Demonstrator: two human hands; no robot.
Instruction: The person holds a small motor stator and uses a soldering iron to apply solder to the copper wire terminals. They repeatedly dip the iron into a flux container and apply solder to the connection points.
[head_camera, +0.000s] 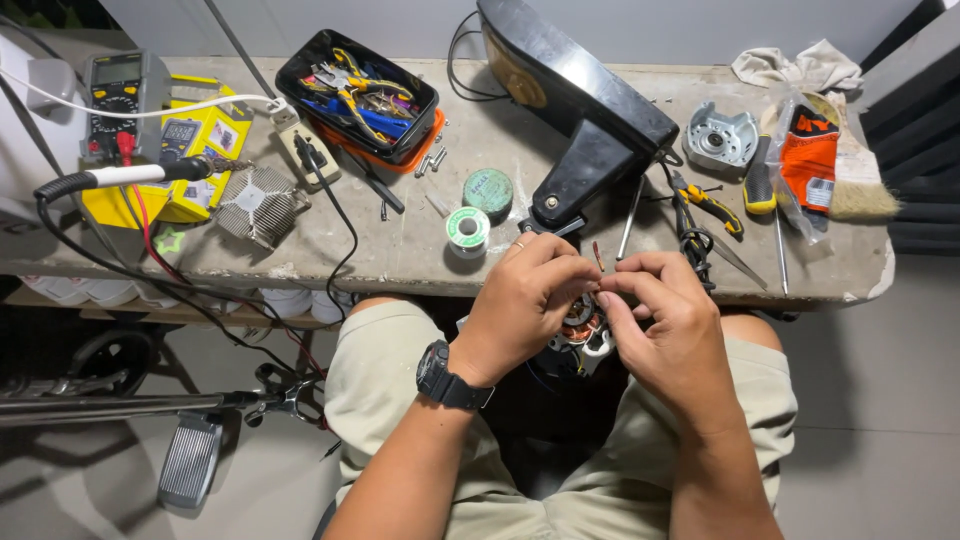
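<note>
2 hands (600, 310) over lap, cluttered concrete bench (420, 250), grey floor (870, 420)

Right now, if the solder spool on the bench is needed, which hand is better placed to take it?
Probably the left hand. The solder spool lies on the bench just ahead of it and on its side, while the right hand is farther away, beyond the motor that both hands hold.

A small motor stator with copper-coloured windings and a white plastic frame (582, 330) sits above the person's lap, just below the bench edge; fingers hide its upper part. A thin reddish wire end (598, 256) sticks up above it.
</note>
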